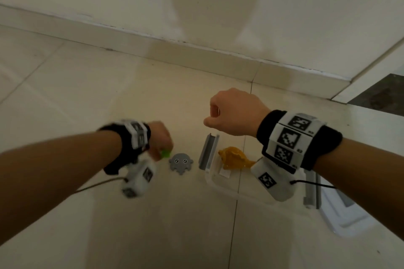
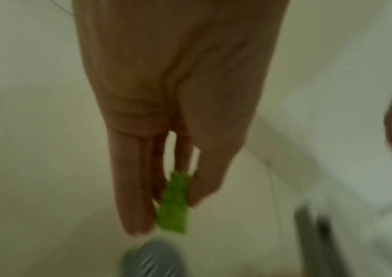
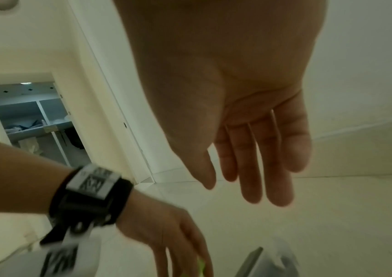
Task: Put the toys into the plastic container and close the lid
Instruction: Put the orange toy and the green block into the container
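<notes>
The left hand (image 2: pixel 166 112) points down above the floor, its fingers (image 2: pixel 130 187) and thumb pinching a small green toy (image 2: pixel 173 204). The right hand (image 3: pixel 237 112) hangs higher, empty, fingers loosely extended together. Both wrists wear black bands with white marker blocks.

We saw a glossy tiled floor (image 1: pixel 175 214) throwing soft reflections, and the clear plastic container (image 1: pixel 220 183) looked smooth, with matt grey plastic latches (image 1: pixel 208 152). The yellow toy (image 1: pixel 235 157) had a shiny, slick finish, the grey octopus toy (image 1: pixel 181 162) was matt. Wristbands (image 1: pixel 323 148) looked like black cloth.
</notes>
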Tool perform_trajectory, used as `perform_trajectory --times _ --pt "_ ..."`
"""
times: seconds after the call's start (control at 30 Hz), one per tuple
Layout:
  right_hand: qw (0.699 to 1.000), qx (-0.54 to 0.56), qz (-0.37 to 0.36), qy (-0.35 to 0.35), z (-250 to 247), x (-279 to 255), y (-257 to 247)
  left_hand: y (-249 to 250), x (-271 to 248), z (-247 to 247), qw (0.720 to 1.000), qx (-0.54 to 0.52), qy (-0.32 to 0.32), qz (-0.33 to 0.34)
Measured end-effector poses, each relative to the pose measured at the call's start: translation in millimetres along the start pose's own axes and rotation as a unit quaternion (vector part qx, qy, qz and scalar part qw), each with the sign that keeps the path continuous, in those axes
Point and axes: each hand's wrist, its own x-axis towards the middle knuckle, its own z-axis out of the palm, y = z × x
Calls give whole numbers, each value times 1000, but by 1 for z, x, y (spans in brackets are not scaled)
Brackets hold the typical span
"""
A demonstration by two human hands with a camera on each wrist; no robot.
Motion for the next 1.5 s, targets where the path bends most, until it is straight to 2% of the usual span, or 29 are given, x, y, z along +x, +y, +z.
perform_trajectory --times 0.03,0.1,0.2,0.27,0.37,0.5,0.57,0.6,0.67,0.7,0.87,0.97,1.07,1.2,1.3,1.43,1.5 --pt "1000 14 2 15 1 -1 2 6 -2 -11 993 -103 -25 43" --pt "998 50 -6 42 2 -3 5 23 -18 -39 954 -278 -48 101" --pt "993 80 -45 73 1 -7 5 41 -37 -57 909 -364 -80 185" --pt "989 61 -75 113 1 -10 4 46 -42 -57 901 -367 -101 209" --pt "984 43 -107 135 1 -12 7 52 -44 -47 909 -339 -112 216" --pt "990 12 -124 72 5 -17 17 52 -43 -36 935 -273 -127 186" --pt "996 18 -92 0 7 -23 28 46 -39 -32 957 -217 -108 158" --pt "995 29 -71 -61 8 -28 33 42 -36 -31 966 -198 -87 143" --pt "980 34 -35 -194 17 -39 40 32 -30 -29 974 -186 -51 116" --pt "970 14 -26 -240 24 -44 42 28 -27 -28 977 -184 -41 103" --pt "934 -60 1 -351 63 -53 33 20 -21 -28 981 -177 -26 71" --pt "927 -93 -17 -363 70 -53 22 21 -18 -25 982 -175 -20 73" --pt "936 -113 -50 -330 77 -55 15 19 -14 -17 983 -167 -28 72" --pt "940 -142 -49 -306 85 -55 16 13 -9 -7 985 -157 -38 62" --pt "943 -115 -36 -310 85 -53 20 10 -3 3 987 -146 -28 54" --pt "921 -45 5 -387 70 -48 25 9 6 18 993 -112 -1 44" --pt "915 -6 16 -404 56 -43 27 11 10 24 996 -80 12 36"
